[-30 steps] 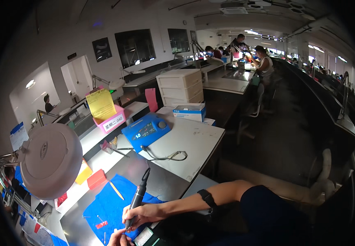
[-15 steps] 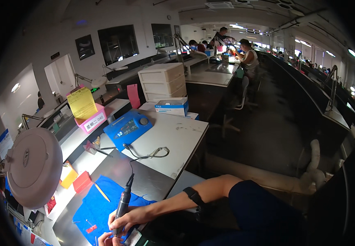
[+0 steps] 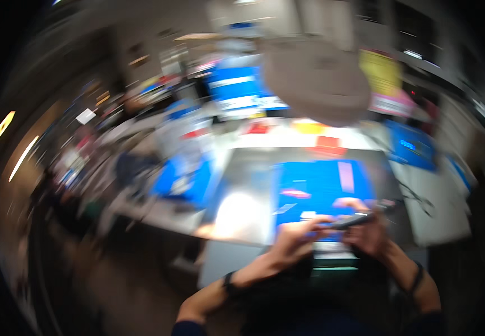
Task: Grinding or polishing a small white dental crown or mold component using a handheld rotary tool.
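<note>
A dark, pen-like rotary handpiece (image 3: 352, 220) lies in my right hand (image 3: 372, 238), its tip pointing left. My left hand (image 3: 295, 239) meets it at the tip, fingers drawn together in a pinch. Whatever is between those fingers is too small and blurred to make out. Both hands are over the near edge of a blue cloth (image 3: 312, 178) on the metal work surface. On the cloth lie a pinkish strip (image 3: 346, 176) and a small pink piece (image 3: 295, 194), both smeared by motion.
A large round magnifier lamp head (image 3: 318, 84) hangs beyond the cloth. Right of it are a blue control box (image 3: 412, 145) and a pink bin (image 3: 391, 103) with a yellow sheet. A red block (image 3: 329, 145) sits behind the cloth; another blue cloth (image 3: 183, 179) lies at left.
My view has swung left, so the bench now faces me and the picture is blurred. Both forearms now show. The handpiece, upright before, is tilted nearly level in my right hand.
</note>
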The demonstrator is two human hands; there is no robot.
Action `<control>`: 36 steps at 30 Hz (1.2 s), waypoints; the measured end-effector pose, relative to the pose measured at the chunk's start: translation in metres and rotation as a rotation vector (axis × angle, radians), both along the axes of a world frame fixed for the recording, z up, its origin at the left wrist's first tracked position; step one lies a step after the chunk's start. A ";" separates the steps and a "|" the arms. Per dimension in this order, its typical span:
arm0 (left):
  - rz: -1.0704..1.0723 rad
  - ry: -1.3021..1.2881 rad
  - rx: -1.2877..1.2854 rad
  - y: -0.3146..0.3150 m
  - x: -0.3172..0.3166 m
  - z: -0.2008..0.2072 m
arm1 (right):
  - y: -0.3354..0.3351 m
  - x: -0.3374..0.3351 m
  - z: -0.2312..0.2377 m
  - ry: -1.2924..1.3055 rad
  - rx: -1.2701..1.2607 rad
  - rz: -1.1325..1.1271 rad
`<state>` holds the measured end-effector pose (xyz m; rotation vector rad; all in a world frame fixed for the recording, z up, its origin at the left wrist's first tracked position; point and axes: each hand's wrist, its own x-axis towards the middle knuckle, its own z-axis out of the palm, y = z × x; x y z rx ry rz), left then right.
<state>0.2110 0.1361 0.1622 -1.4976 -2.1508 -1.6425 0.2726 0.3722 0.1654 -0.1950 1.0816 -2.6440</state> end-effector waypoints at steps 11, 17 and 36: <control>0.205 0.152 0.157 0.000 0.029 0.018 | -0.010 0.010 -0.010 -0.022 0.094 -0.238; 0.300 0.399 0.117 0.013 0.035 0.020 | -0.022 0.012 -0.006 0.013 0.310 -0.350; 0.768 1.088 -0.135 0.013 0.035 0.039 | -0.013 0.021 0.029 -0.143 0.233 -0.073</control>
